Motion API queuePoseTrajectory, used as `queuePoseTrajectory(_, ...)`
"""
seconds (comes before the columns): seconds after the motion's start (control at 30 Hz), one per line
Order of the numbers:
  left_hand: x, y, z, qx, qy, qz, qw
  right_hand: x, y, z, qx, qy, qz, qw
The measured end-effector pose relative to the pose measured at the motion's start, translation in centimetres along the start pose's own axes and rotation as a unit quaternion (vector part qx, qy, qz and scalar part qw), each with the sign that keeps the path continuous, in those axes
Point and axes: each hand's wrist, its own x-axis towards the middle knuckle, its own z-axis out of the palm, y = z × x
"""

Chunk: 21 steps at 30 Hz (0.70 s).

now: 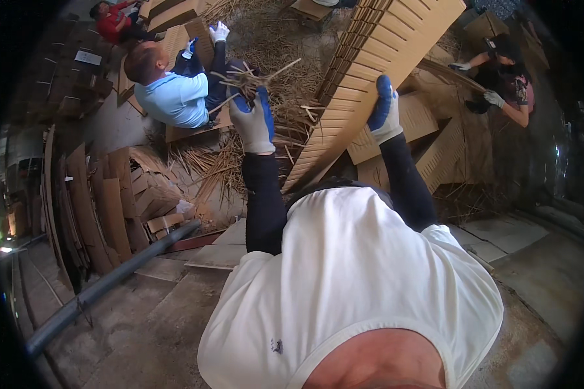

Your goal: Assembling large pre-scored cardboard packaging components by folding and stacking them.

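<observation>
My left hand (253, 123), in a white glove with blue coating, is closed round a loose bunch of thin cardboard strips (248, 79). It is just left of a tall, tilted stack of slotted cardboard sheets (376, 55). Rows of slits run along the stack's edge and face. My right hand (386, 111), gloved alike, grips the right side of that stack, its blue-coated fingers against the brown face. Some strips (310, 111) stick out at the stack's left edge.
Cardboard scraps (207, 168) litter the floor. More slotted sheets (441, 152) lie at the right. A person in light blue (175, 100) sits ahead left; another (509, 87) handles cardboard at far right; a third in red (113, 26) is farther back. A grey pipe (110, 282) crosses the lower left.
</observation>
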Motion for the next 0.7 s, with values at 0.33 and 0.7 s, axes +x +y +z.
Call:
queuePoseTrajectory(0.33, -0.3, 9.2, 1.0, -0.011, -0.317, 0.162, 0.934, -0.2, -0.6, 0.9, 0.146, -0.078, 0.013, 0.986)
queuePoseTrajectory(0.7, -0.7, 11.2, 3.7, 0.1, -0.29, 0.307, 0.901, 0.1, -0.7, -0.6, 0.139, -0.066, 0.036, 0.987)
